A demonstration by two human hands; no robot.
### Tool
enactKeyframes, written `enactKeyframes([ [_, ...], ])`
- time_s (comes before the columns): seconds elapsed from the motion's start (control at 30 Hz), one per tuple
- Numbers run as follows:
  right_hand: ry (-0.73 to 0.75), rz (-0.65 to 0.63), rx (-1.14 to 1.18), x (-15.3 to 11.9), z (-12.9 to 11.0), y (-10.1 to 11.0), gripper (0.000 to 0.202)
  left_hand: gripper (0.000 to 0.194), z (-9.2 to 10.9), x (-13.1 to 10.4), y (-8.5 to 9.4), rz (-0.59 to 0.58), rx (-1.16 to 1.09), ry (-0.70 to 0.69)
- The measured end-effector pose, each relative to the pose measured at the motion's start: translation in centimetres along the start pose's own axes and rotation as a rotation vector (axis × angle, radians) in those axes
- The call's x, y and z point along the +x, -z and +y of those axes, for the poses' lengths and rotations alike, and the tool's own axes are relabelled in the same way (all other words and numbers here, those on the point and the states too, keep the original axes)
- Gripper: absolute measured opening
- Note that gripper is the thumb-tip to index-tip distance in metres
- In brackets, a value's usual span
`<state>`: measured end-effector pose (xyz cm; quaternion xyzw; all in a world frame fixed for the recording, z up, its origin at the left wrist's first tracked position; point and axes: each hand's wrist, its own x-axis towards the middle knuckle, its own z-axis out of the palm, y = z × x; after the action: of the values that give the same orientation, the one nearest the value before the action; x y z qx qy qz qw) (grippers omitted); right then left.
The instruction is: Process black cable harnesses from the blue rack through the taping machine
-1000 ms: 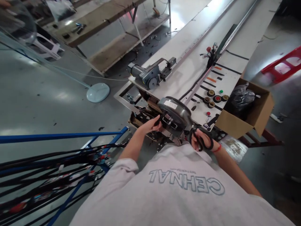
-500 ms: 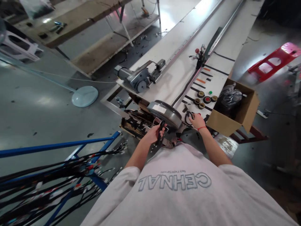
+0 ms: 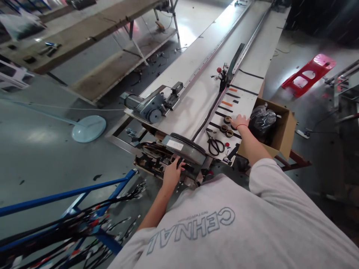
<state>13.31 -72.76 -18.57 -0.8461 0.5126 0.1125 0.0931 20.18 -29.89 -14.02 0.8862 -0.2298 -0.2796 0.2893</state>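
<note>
My right hand [image 3: 240, 121] reaches over the tape rolls [image 3: 229, 133] on the white bench [image 3: 193, 93]; its fingers are apart at the roll nearest the bench's far side. Black-handled scissors [image 3: 215, 147] lie at the bench's near end. At the round grey reel [image 3: 185, 148], my left hand [image 3: 175, 170] is closed around something dark that I cannot make out. A bundle of black cable [image 3: 209, 116] runs up the bench to a cluster of connectors [image 3: 223, 76]. Strips of black and orange tape [image 3: 226, 104] stick along the bench's right side.
A cardboard box [image 3: 286, 130] with a plastic bag stands right of the bench. A motor unit [image 3: 154, 108] sits on the left. A blue rack [image 3: 70, 194] with hanging cables is at the lower left. A red stool [image 3: 308, 76] lies at the right.
My right hand has let go of the scissors, which now lie on the bench, and has moved up to the tape rolls. My left hand stays by the reel. The view has shifted.
</note>
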Motion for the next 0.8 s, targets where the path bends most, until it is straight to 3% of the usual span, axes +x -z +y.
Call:
enactKeyframes([
  [0.17, 0.000, -0.013, -0.049, -0.1, -0.8, -0.3, 0.081, 0.030, -0.4, -1.5, -0.1, 0.173, 0.067, -0.044],
  [0.37, -0.007, -0.002, -0.047, 0.0, -0.8, -0.5, 0.089, 0.049, -1.5, -4.3, -1.0, 0.093, -0.042, 0.046],
  [0.5, 0.008, 0.002, -0.040, 0.0, -0.5, -0.9, 0.087, 0.058, -4.0, -6.1, -1.4, 0.057, -0.081, 0.166],
  [0.63, 0.005, 0.003, -0.028, -0.1, -0.4, -1.2, 0.086, 0.065, -6.6, -7.5, -0.9, -0.099, -0.205, 0.278],
  [0.7, 0.011, 0.003, -0.017, -0.2, -0.4, -1.2, 0.086, 0.064, -7.1, -7.9, -0.7, -0.134, -0.249, 0.257],
  [0.8, 0.013, 0.001, 0.011, -0.2, -0.2, -0.6, 0.086, 0.060, -6.5, -7.7, -0.5, -0.050, -0.255, 0.143],
])
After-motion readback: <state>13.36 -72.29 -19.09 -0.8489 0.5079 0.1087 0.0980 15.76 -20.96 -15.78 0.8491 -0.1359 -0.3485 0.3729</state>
